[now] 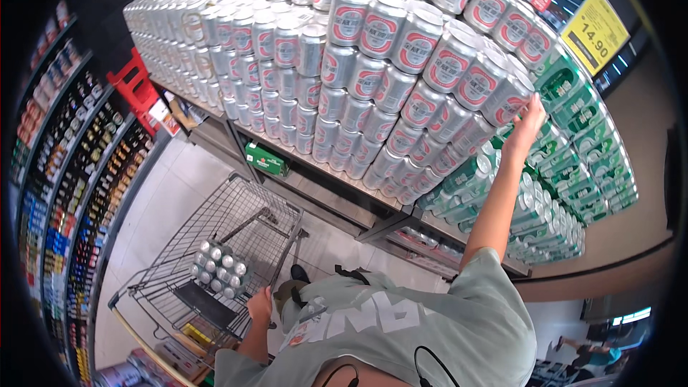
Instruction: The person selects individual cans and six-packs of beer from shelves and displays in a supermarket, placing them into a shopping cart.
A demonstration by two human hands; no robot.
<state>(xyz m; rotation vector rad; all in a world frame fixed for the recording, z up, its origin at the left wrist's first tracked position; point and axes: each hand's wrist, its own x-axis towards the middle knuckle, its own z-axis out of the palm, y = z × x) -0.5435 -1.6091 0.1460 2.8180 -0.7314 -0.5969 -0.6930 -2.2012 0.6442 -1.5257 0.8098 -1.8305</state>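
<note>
My right hand [527, 124] reaches out to the right end of a stack of silver beer cans. Its fingers rest against the outer side of an upper pack of silver cans [478, 83]; how far they wrap round it is hidden. My left hand [260, 304] is low beside my body, curled on the side rim of a wire shopping cart [236, 193]. Inside the cart lies one pack of cans [220, 269], silver tops facing up, near the black child-seat flap [206, 302].
Green can packs [559, 140] adjoin the silver stack, below a yellow price sign [595, 31]. A green carton [267, 159] sits on the lower shelf. Bottle shelves [80, 172] line the left, near a red plastic stand [134, 86]. Another person [596, 355] is in the background at lower right.
</note>
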